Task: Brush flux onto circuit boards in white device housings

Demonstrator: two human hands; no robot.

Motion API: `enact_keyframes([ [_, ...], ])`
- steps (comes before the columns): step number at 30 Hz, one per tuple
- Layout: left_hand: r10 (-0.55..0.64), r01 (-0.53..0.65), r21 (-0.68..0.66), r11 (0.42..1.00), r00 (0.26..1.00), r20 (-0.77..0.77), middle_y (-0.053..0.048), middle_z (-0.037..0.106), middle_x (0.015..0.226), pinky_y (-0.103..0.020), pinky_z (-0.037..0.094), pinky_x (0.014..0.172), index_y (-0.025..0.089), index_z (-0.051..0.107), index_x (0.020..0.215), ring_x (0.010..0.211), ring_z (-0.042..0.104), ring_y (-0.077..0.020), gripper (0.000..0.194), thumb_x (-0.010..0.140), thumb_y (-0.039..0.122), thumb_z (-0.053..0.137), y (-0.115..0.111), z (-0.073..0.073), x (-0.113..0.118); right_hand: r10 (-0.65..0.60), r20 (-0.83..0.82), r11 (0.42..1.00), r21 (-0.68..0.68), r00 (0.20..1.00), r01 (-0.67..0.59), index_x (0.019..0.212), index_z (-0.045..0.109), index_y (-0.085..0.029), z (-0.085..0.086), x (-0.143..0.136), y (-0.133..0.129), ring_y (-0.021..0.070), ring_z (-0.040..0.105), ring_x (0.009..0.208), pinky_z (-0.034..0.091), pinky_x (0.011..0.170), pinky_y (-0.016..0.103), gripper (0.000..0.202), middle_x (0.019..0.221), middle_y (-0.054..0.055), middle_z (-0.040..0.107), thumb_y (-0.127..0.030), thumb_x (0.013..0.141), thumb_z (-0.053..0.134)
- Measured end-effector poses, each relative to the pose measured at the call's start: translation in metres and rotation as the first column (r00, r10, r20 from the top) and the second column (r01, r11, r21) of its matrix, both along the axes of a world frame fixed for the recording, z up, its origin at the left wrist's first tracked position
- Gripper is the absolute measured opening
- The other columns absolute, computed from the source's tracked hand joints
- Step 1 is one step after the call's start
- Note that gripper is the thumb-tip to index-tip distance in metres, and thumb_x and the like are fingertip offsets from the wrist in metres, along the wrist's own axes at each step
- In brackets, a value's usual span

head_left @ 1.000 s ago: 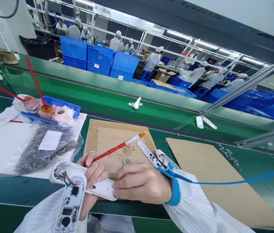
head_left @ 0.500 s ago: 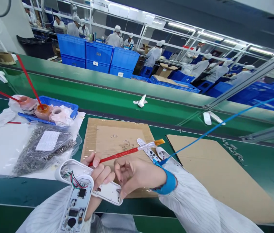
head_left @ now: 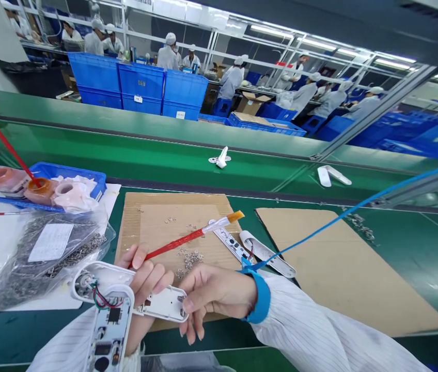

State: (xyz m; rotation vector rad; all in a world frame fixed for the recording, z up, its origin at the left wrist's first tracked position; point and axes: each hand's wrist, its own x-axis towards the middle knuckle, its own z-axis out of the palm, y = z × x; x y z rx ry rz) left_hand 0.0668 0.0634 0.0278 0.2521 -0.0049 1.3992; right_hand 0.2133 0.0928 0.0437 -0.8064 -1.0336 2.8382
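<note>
Here, the left hand (head_left: 147, 279) grips the white casing (head_left: 168, 304) and a red-handled brush (head_left: 180, 241) together, over the cardboard's (head_left: 131, 225) near edge, toward its left corner. Right hand (head_left: 219, 292) pinches the casing's right end, thumb uppermost. Circuit board (head_left: 106, 330) wired at the left end. Small metal clips (head_left: 192, 258) heaped on the cardboard; bagged parts (head_left: 21, 281) beyond its left edge.

The left arm (head_left: 64, 338) enters from 7 o'clock, the left hand (head_left: 146, 279) closed with fingers curled in a grip. The right arm (head_left: 312, 315) enters from 4 o'clock; the right hand (head_left: 219, 293), at the left's 3 o'clock, points its thumb toward 9, lower fingers drooping toward 7.
</note>
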Motion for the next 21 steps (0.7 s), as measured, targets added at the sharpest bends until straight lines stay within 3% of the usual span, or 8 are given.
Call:
enact_keyframes([
  [7, -0.033, 0.031, 0.010, 0.999, 0.988, 0.154, 0.012, 0.015, 0.032, -0.014, 0.038, 0.048, 0.018, 0.045, 0.064, 0.025, 0.007, -0.0014, 0.026, 0.087, 0.020, 0.032, 0.006, -0.014, 0.002, -0.190, 0.034, 0.981, -0.034, 0.981, 0.191, 0.070, 0.061, -0.003, 0.009, 0.001, -0.007, 0.0088, 0.060, 0.055, 0.049, 0.051, 0.015, 0.022, 0.066, 0.007, 0.061, -0.025, 0.069, 0.060],
  [13, -0.096, 0.089, 0.079, 0.993, 0.992, 0.081, 0.012, 0.014, 0.026, -0.015, 0.040, 0.048, 0.017, 0.044, 0.058, 0.022, 0.010, -0.0024, 0.028, 0.083, 0.017, 0.032, 0.015, -0.018, 0.010, -0.241, 0.090, 0.970, 0.063, 0.966, 0.236, 0.069, 0.063, -0.006, 0.001, 0.006, 0.000, 0.0076, 0.058, 0.050, 0.049, 0.049, 0.015, 0.015, 0.061, 0.004, 0.061, -0.020, 0.067, 0.059],
  [16, -0.108, 0.107, 0.038, 0.994, 0.994, 0.029, 0.009, 0.025, 0.027, -0.016, 0.042, 0.049, 0.018, 0.048, 0.059, 0.024, 0.025, -0.0038, 0.028, 0.083, 0.021, 0.035, 0.021, -0.019, 0.013, -0.262, 0.054, 0.964, 0.054, 0.963, 0.259, 0.074, 0.065, -0.008, -0.004, 0.006, 0.001, 0.0092, 0.060, 0.054, 0.051, 0.053, 0.016, 0.014, 0.066, 0.004, 0.063, -0.015, 0.064, 0.060],
  [19, 0.084, -0.117, -0.138, 0.983, 0.971, -0.225, 0.009, 0.043, 0.035, -0.016, 0.044, 0.055, 0.023, 0.051, 0.059, 0.039, 0.044, -0.0054, 0.021, 0.076, 0.035, 0.050, 0.030, -0.014, 0.008, -0.300, 0.022, 0.953, 0.043, 0.954, 0.298, 0.077, 0.065, -0.005, -0.001, 0.007, 0.006, 0.0100, 0.061, 0.056, 0.052, 0.056, 0.018, 0.019, 0.068, 0.005, 0.063, -0.015, 0.061, 0.063],
  [21, 0.193, -0.312, -0.208, 0.927, 0.873, -0.449, 0.014, 0.057, 0.050, -0.017, 0.046, 0.061, 0.029, 0.053, 0.059, 0.059, 0.055, -0.0074, 0.020, 0.061, 0.045, 0.063, 0.037, -0.011, -0.005, -0.328, -0.013, 0.943, 0.054, 0.944, 0.329, 0.077, 0.064, -0.003, 0.006, 0.011, 0.016, 0.0117, 0.062, 0.057, 0.052, 0.058, 0.020, 0.020, 0.068, 0.005, 0.062, -0.016, 0.062, 0.064],
])
